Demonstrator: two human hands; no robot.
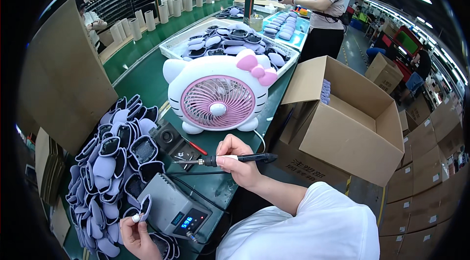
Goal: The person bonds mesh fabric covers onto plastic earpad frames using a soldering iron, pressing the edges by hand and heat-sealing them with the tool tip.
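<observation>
My right hand [239, 164] grips a soldering iron [210, 161] with a black and white handle, its metal tip pointing left above the bench. At the lower left, my left hand [137, 238] pinches a small lavender cup-shaped plastic part [145, 207] with a dark inside. Something small and white sits at one fingertip. Right beside that hand stands a grey soldering station [171, 206] with a lit blue display. A large pile of similar lavender parts [105, 172] lies left of it. Beyond the iron are a dark metal stand [169, 137] and a red-handled tool [196, 146].
A white and pink cat-shaped fan [218, 93] stands ahead. Behind it, a white tray [169, 49] holds more lavender parts. An open cardboard box [352, 133] is at the right. Another person [325, 10] stands beyond it. Black cable [196, 192] crosses the green bench.
</observation>
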